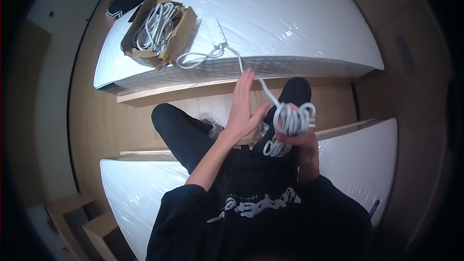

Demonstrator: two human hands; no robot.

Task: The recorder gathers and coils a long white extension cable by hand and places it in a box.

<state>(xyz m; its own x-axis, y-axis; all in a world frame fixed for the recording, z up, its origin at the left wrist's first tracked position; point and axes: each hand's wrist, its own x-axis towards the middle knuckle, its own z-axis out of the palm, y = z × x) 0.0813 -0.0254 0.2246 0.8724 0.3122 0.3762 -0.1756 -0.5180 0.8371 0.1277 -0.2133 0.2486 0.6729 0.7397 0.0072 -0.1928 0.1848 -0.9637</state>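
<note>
My right hand (302, 138) grips a bundle of coiled white power cable (291, 120) above my right thigh. From the bundle the cable runs up past my left fingertips to a white power strip (216, 33) lying on the plastic-wrapped mattress. A loop of the cable rests beside the strip, close to the cardboard box. My left hand (242, 107) is stretched out flat, thumb apart, with nothing held in it. Its fingertips are right by the taut cable; whether they touch it I cannot tell.
An open cardboard box (181, 40) with torn flaps holds more white cables (157, 27) on the far mattress (275, 11). A person in dark clothes (134, 1) sits at upper left. I sit on another wrapped mattress (134, 185), knees toward the wooden bed frame (174, 90).
</note>
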